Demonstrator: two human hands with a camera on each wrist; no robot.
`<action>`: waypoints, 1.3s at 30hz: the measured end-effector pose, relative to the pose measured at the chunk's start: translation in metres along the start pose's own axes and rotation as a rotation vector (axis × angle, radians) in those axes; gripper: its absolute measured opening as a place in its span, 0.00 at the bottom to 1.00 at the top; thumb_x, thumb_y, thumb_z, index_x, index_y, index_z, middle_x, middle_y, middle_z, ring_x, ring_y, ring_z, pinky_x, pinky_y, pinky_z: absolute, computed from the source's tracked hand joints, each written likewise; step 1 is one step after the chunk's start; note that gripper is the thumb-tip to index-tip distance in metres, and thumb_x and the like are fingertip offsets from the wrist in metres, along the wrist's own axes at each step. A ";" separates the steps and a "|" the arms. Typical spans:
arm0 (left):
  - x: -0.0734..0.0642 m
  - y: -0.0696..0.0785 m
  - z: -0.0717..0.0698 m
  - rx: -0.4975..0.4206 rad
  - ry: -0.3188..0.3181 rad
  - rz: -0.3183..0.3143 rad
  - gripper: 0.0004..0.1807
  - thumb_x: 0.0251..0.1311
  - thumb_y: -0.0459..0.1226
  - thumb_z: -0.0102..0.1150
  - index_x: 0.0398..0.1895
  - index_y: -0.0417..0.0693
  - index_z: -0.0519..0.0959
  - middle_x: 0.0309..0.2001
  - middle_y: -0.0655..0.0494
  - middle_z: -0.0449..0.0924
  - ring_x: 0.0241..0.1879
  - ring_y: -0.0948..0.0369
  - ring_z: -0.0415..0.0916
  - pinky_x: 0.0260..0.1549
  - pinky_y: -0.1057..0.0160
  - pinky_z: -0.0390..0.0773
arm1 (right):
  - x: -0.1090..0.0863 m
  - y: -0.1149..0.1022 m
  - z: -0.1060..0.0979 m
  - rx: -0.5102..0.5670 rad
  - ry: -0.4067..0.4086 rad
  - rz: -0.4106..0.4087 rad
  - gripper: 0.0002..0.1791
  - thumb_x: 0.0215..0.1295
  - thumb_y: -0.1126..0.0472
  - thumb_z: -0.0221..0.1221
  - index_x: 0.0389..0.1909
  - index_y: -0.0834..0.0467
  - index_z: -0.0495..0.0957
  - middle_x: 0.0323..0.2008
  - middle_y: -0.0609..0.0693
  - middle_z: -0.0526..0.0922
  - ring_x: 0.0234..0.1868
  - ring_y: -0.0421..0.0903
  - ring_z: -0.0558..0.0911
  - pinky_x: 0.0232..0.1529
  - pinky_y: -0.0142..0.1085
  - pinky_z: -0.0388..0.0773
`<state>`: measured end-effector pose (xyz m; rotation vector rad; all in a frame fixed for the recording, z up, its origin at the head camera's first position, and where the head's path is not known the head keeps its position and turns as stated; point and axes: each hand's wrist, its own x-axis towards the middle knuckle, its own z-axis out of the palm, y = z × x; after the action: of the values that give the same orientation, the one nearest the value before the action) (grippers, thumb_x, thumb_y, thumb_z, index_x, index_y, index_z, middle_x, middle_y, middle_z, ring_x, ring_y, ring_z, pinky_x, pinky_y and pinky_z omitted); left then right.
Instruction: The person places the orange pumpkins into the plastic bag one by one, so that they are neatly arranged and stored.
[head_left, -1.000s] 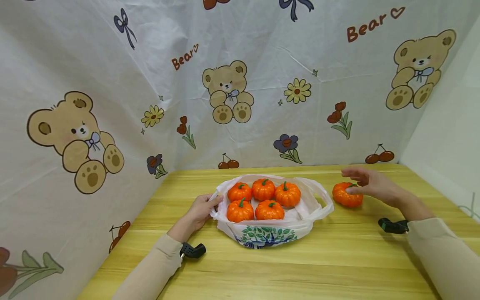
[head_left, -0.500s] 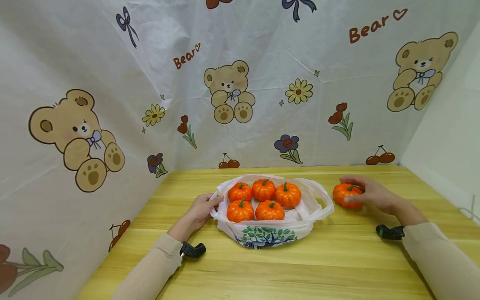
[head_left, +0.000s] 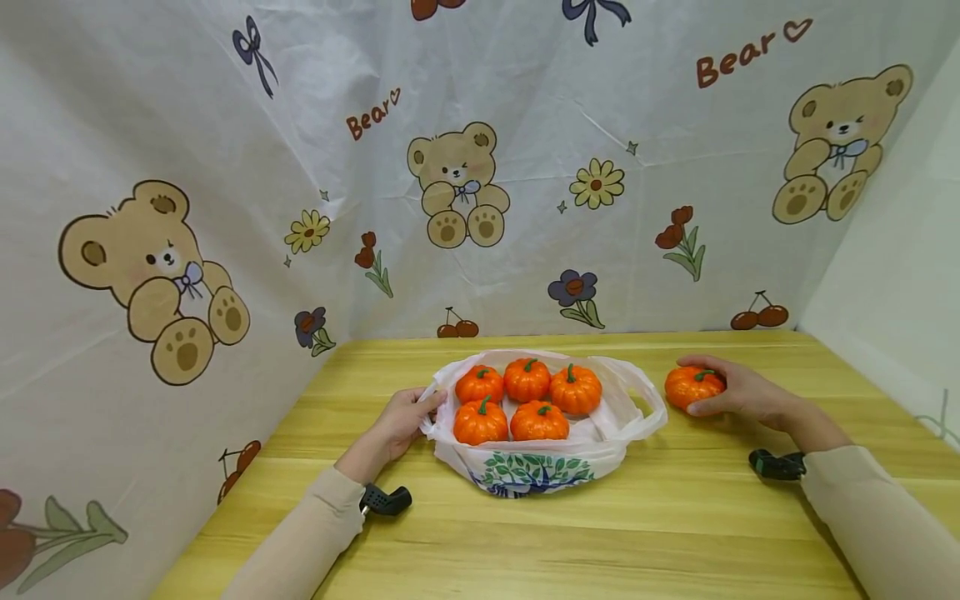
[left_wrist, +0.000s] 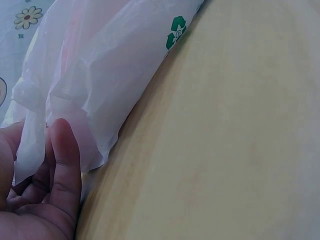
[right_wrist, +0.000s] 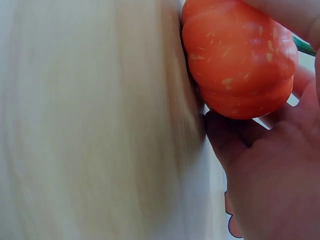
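Observation:
A white plastic bag (head_left: 609, 450) with a green and blue tree print sits with its mouth spread wide on the table. Several small orange pumpkins (head_left: 480, 422) with green stems lie inside it. My left hand (head_left: 401, 419) pinches the bag's left edge; in the left wrist view, thumb and fingers grip the gathered plastic (left_wrist: 32, 145). Right of the bag, a single orange pumpkin (head_left: 687, 388) rests on the table. My right hand (head_left: 750, 395) holds it from the right, fingers around its far side and thumb at the near side. The right wrist view shows its ribbed side (right_wrist: 240, 60) close up.
The wooden table (head_left: 570, 542) runs back to a white cloth (head_left: 525, 275) printed with bears and flowers. A plain white wall (head_left: 900, 292) stands at the right. Black wrist devices (head_left: 386, 502) hang by both sleeves. The bag's right handle loop (head_left: 651, 408) leans towards the single pumpkin.
My right hand has come down onto the single pumpkin, and its fingers and thumb have closed around it. The left hand, the bag and the pumpkins in it have stayed put.

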<state>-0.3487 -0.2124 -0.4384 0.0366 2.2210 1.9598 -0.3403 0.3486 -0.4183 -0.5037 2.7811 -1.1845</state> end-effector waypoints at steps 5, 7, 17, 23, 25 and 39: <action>-0.002 0.002 0.000 0.006 0.001 0.005 0.15 0.73 0.46 0.61 0.41 0.40 0.80 0.30 0.56 0.75 0.30 0.63 0.77 0.30 0.67 0.81 | 0.000 -0.001 0.001 -0.010 0.000 0.007 0.46 0.62 0.54 0.73 0.76 0.59 0.60 0.67 0.67 0.69 0.58 0.55 0.74 0.55 0.37 0.73; -0.003 0.002 0.000 0.003 0.001 -0.001 0.15 0.73 0.46 0.61 0.40 0.41 0.80 0.29 0.56 0.76 0.30 0.63 0.77 0.30 0.67 0.81 | -0.001 -0.001 0.001 -0.009 0.001 0.011 0.46 0.62 0.53 0.73 0.76 0.59 0.60 0.67 0.67 0.69 0.59 0.57 0.74 0.56 0.42 0.73; -0.005 0.001 0.001 0.000 -0.009 -0.001 0.17 0.72 0.46 0.62 0.42 0.38 0.80 0.29 0.56 0.76 0.30 0.63 0.77 0.30 0.67 0.81 | -0.005 -0.004 -0.004 0.026 0.027 0.003 0.45 0.63 0.53 0.72 0.76 0.60 0.61 0.67 0.66 0.70 0.54 0.46 0.75 0.50 0.25 0.74; -0.002 0.001 0.001 0.003 0.000 0.003 0.16 0.71 0.46 0.63 0.41 0.39 0.80 0.29 0.56 0.76 0.30 0.63 0.77 0.30 0.67 0.81 | -0.006 -0.023 -0.011 0.032 0.047 -0.028 0.43 0.64 0.54 0.71 0.75 0.56 0.62 0.66 0.64 0.71 0.52 0.45 0.77 0.49 0.28 0.76; -0.002 0.002 0.001 0.003 0.005 0.007 0.16 0.71 0.46 0.63 0.40 0.39 0.80 0.29 0.56 0.76 0.30 0.63 0.77 0.30 0.67 0.80 | -0.006 -0.031 -0.013 0.039 0.054 -0.037 0.42 0.65 0.54 0.70 0.76 0.56 0.62 0.65 0.63 0.72 0.51 0.44 0.77 0.48 0.29 0.77; -0.001 0.000 -0.001 -0.003 -0.008 0.013 0.15 0.73 0.45 0.61 0.36 0.40 0.78 0.27 0.57 0.75 0.28 0.64 0.76 0.28 0.69 0.79 | -0.005 -0.103 -0.010 0.004 0.018 -0.138 0.42 0.62 0.54 0.73 0.74 0.55 0.65 0.61 0.59 0.77 0.50 0.47 0.79 0.45 0.33 0.82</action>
<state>-0.3478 -0.2133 -0.4384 0.0575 2.2184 1.9661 -0.3099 0.2901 -0.3379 -0.6987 2.7986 -1.2256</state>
